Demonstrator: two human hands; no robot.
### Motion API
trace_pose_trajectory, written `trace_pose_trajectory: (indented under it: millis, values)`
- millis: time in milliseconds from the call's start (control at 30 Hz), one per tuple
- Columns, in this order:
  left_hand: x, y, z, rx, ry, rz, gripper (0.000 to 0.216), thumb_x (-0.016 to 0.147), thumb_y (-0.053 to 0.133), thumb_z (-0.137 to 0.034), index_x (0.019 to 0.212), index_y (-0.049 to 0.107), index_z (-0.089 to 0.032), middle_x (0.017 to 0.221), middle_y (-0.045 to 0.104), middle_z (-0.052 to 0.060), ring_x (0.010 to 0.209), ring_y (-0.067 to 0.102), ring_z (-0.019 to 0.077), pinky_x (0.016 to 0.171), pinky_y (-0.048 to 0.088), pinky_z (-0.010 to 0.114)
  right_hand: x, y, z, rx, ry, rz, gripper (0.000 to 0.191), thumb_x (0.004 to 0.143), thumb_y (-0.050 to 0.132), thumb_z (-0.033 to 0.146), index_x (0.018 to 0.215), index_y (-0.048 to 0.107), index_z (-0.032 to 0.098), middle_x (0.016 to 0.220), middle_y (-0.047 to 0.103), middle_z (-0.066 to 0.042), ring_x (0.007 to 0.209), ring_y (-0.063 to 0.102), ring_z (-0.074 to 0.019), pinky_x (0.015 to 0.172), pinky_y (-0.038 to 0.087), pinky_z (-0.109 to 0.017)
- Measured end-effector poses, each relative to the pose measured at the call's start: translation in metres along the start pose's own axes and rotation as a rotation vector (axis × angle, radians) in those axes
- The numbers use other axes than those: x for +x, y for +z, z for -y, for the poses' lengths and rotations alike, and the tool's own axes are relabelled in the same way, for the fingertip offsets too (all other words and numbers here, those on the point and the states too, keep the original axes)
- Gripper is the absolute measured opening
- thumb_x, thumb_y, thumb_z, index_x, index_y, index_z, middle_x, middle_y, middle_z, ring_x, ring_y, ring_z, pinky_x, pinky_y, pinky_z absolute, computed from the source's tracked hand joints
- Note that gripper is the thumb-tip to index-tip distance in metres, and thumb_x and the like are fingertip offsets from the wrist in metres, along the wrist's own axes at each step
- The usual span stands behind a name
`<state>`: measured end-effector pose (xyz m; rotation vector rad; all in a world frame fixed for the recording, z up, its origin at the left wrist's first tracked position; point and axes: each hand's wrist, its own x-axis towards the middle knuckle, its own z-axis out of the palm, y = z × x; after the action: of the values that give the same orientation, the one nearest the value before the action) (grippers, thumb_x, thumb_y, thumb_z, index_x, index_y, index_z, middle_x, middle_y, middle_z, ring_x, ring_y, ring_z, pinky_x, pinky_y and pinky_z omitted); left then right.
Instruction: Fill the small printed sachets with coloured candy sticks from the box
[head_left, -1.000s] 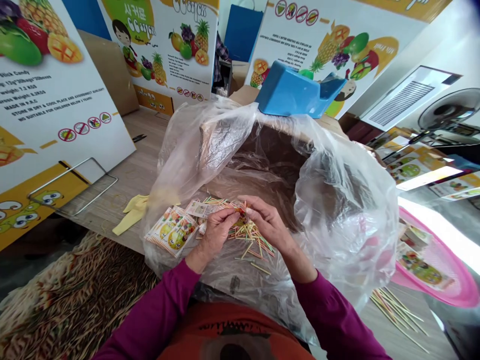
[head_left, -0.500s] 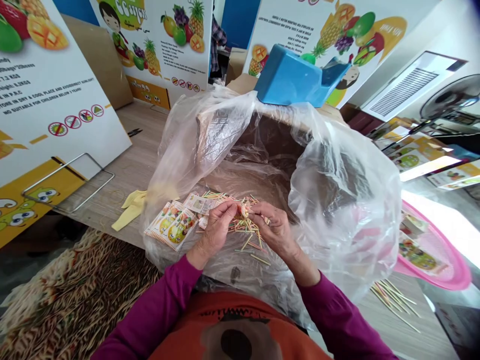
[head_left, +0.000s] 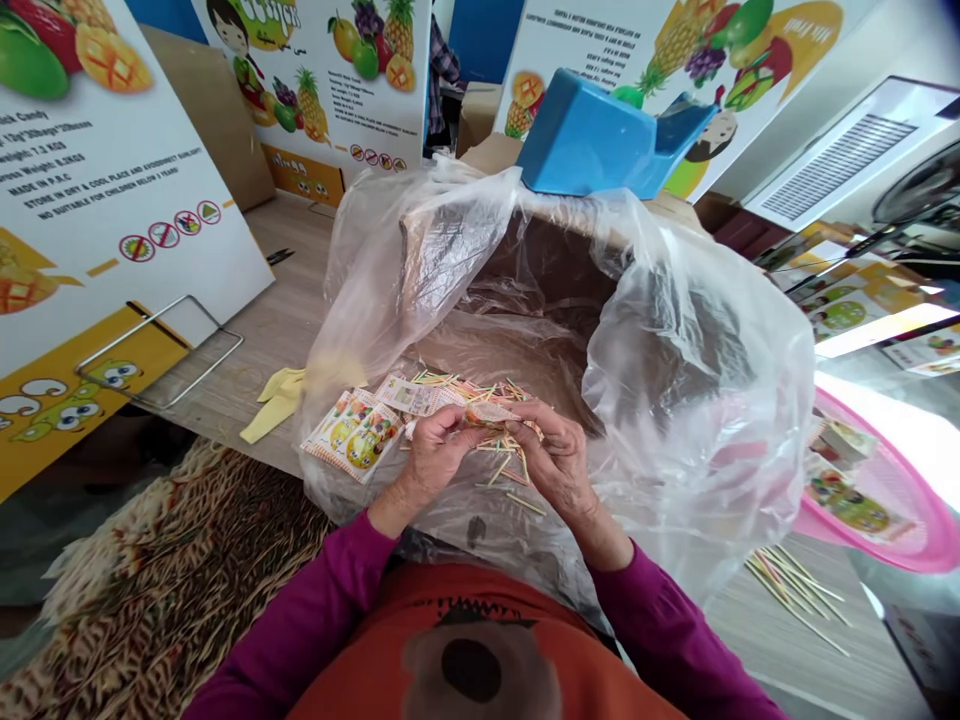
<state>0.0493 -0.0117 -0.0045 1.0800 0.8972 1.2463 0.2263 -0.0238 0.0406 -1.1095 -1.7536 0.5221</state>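
My left hand (head_left: 429, 458) and my right hand (head_left: 553, 455) meet over a heap of thin coloured sticks (head_left: 501, 452) lying on a clear plastic bag (head_left: 675, 400). Both hands pinch a small printed packet (head_left: 487, 412) between their fingertips. The bag lines a brown cardboard box (head_left: 525, 300). A stack of printed packets (head_left: 351, 437) with fruit and cartoon eyes lies just left of my left hand, inside the plastic.
A blue plastic scoop (head_left: 600, 140) rests on the box's far rim. Printed cartons (head_left: 112, 200) stand left and behind. A pink tray (head_left: 892, 500) with packets sits at right, loose sticks (head_left: 795, 590) in front of it. A yellow glove (head_left: 274, 400) and wire frame (head_left: 161, 350) lie left.
Both hands have kept working the small packet together, turning it flatter between the fingertips. The view has shifted slightly; the sticks and packet stack stay where they were.
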Motion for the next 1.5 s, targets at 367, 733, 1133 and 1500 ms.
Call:
trace_pose_trajectory:
  millis: [367,733,1133,1500]
  values:
    - [-0.03,-0.007,-0.018,0.422,0.214,0.03,0.024,0.089,0.069,-0.029,0.066,0.064,-0.024,0.068,0.06,0.001,0.071,0.053,0.0189,0.072,0.045,0.034,-0.012,0.007,0.009,0.242,0.266,0.218,0.02,0.091,0.08,0.039,0.079,0.076,0.024,0.075,0.076,-0.001,0.07,0.07,-0.0193,0.069,0.057,-0.032]
    - [-0.051,-0.099,-0.027,1.524,0.27,-0.227,0.029,0.097,0.062,-0.022,0.121,0.078,-0.023,0.107,0.076,0.014,0.101,0.061,0.0336,0.083,0.047,0.045,0.05,0.068,-0.015,-0.475,-0.128,0.567,0.041,0.093,0.061,0.007,0.124,0.081,0.024,0.127,0.077,-0.016,0.116,0.067,-0.032,0.098,0.053,-0.048]
    - [-0.051,-0.094,-0.036,1.417,0.619,-0.253,0.058,0.104,0.063,-0.05,0.151,0.059,-0.017,0.141,0.065,0.026,0.13,0.056,0.0433,0.108,0.045,0.061,0.048,0.022,-0.002,-0.452,-0.202,0.461,0.024,0.103,0.055,0.011,0.1,0.077,0.022,0.106,0.081,-0.01,0.1,0.069,-0.0257,0.086,0.046,-0.039]
    - [-0.053,-0.022,-0.028,1.262,0.928,0.092,0.03,0.1,0.052,-0.004,0.085,0.072,-0.021,0.089,0.077,0.006,0.092,0.064,0.0242,0.086,0.047,0.042,-0.039,-0.033,-0.016,-0.284,0.056,0.353,0.014,0.099,0.067,0.015,0.096,0.078,0.023,0.09,0.081,-0.005,0.086,0.076,-0.0228,0.081,0.058,-0.035]
